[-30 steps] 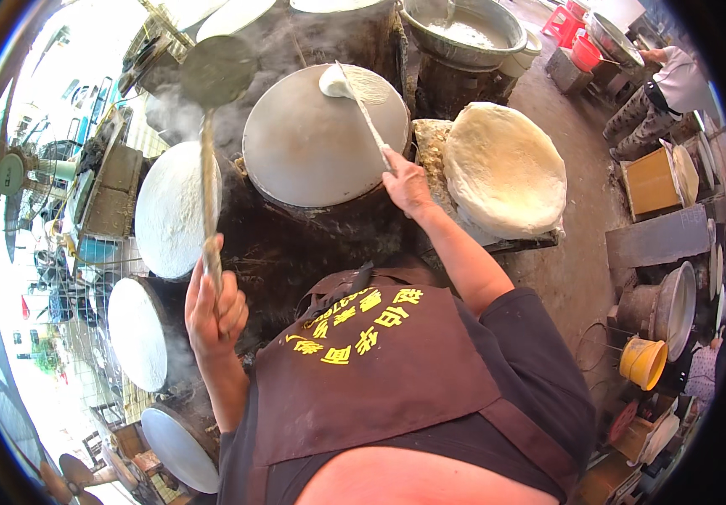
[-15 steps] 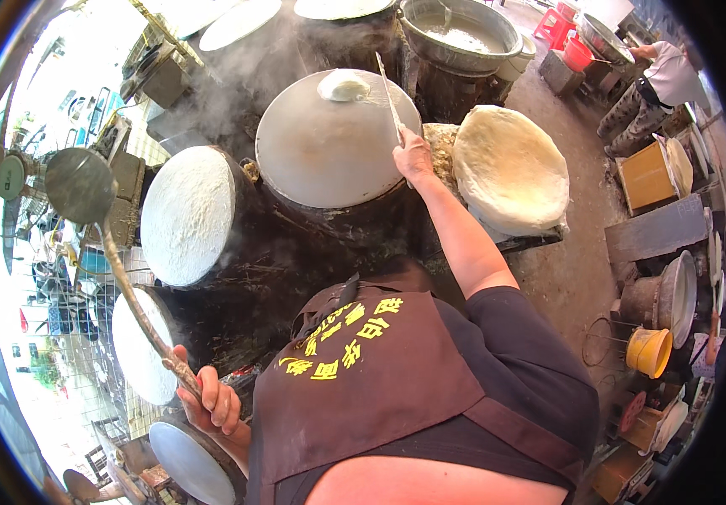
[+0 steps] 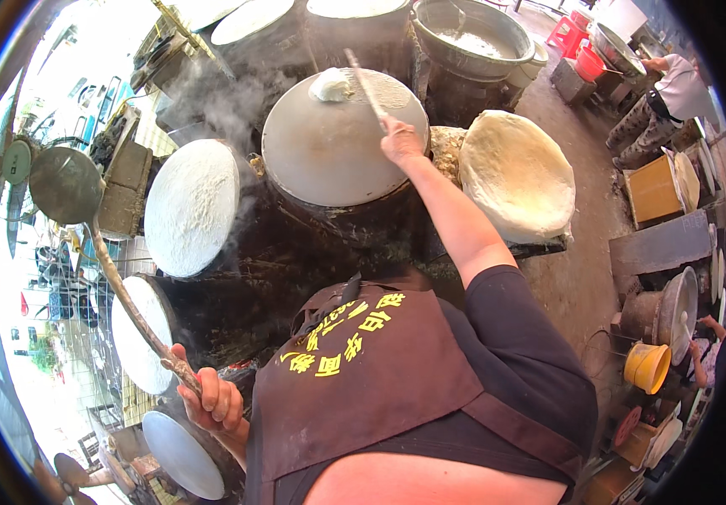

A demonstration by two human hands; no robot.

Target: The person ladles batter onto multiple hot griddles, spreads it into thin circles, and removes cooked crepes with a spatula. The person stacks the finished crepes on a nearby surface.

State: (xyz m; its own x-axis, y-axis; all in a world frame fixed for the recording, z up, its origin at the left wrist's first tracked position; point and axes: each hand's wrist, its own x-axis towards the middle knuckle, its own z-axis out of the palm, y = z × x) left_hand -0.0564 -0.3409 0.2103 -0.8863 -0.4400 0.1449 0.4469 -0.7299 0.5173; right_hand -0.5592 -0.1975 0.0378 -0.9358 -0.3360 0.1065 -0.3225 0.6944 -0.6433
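Observation:
My right hand (image 3: 403, 141) is closed round a long flat wooden stick (image 3: 365, 84), reaching over a large round griddle (image 3: 329, 160). Near the griddle's far edge lies a white lump of batter or dough (image 3: 330, 85), touching or close beside the stick; I cannot tell which. To its right a thin whitish film (image 3: 388, 93) coats the metal. My left hand (image 3: 216, 406) grips the wooden handle of a long-handled ladle (image 3: 66, 185) with a dark round metal head. That ladle is held up at the left, apart from the griddles.
Other round griddles stand around me, one with a white sheet (image 3: 192, 208) at the left. Right of the main griddle sits a pale, doughy round sheet (image 3: 518, 175). Steam drifts at the back left. A big metal basin (image 3: 472, 42) stands behind. Another person (image 3: 674, 88) works at far right.
The stick's tip has swung left over the griddle, and the white lump sits farther left. The film beside it looks wider. Someone's arm with a spoon has appeared at the right edge.

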